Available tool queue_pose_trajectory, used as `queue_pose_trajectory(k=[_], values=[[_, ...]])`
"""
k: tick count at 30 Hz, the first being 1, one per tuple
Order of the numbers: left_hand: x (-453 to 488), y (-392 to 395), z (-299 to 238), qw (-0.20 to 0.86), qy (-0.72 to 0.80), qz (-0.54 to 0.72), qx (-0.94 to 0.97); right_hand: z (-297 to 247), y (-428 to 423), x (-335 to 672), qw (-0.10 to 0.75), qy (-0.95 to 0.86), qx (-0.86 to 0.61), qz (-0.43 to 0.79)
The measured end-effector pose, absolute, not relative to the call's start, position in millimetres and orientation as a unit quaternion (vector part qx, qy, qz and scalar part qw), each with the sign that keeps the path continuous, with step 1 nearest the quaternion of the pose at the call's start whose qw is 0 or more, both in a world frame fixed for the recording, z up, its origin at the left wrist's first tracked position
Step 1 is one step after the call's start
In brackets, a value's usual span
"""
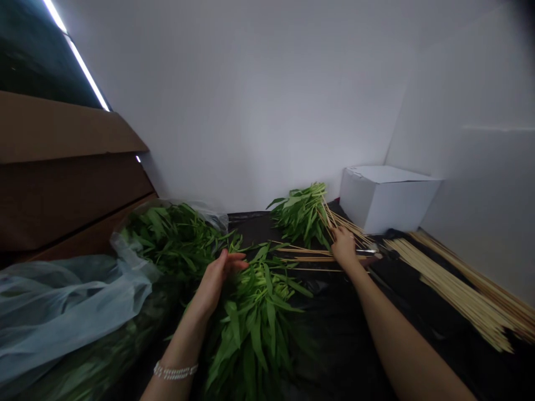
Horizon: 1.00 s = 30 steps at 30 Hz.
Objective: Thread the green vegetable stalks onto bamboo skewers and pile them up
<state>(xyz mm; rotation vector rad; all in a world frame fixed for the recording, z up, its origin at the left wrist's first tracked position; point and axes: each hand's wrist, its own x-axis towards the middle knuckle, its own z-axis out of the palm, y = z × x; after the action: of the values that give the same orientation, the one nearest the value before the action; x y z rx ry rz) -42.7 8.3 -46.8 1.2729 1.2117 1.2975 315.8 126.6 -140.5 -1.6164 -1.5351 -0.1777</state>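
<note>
One left hand, loosely open beside the near greens; right hand at sticks beyond them.
Can't tell its grip; sticks perhaps lie there for easy reach.

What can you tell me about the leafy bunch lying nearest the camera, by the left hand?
The near bunch is green, with long, narrow, pointed leaves and paler stems showing near its top. It lies loosely on black sheeting, many leaves fanned toward the camera. The left hand is open at its upper left; whether the fingers touch it is unclear. Thin sticks lie just beyond it.
</note>
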Motion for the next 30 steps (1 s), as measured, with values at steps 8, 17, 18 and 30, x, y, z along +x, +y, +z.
queue_pose_trajectory(k=[8,17,18,30], values=[[-43,7,-46,0.458,0.496,0.533,0.510,-119,113,301,0.414,-0.619,-0.654,-0.132],[-48,3,-31,0.405,0.453,0.651,0.455,-86,83,253,0.239,-0.824,-0.513,0.022],[-50,4,-31,0.404,0.451,0.658,0.449,-85,80,251,0.222,-0.832,-0.507,0.037],[-54,9,-38,0.414,0.453,0.659,0.436,-96,76,248,0.177,-0.829,-0.528,0.039]])
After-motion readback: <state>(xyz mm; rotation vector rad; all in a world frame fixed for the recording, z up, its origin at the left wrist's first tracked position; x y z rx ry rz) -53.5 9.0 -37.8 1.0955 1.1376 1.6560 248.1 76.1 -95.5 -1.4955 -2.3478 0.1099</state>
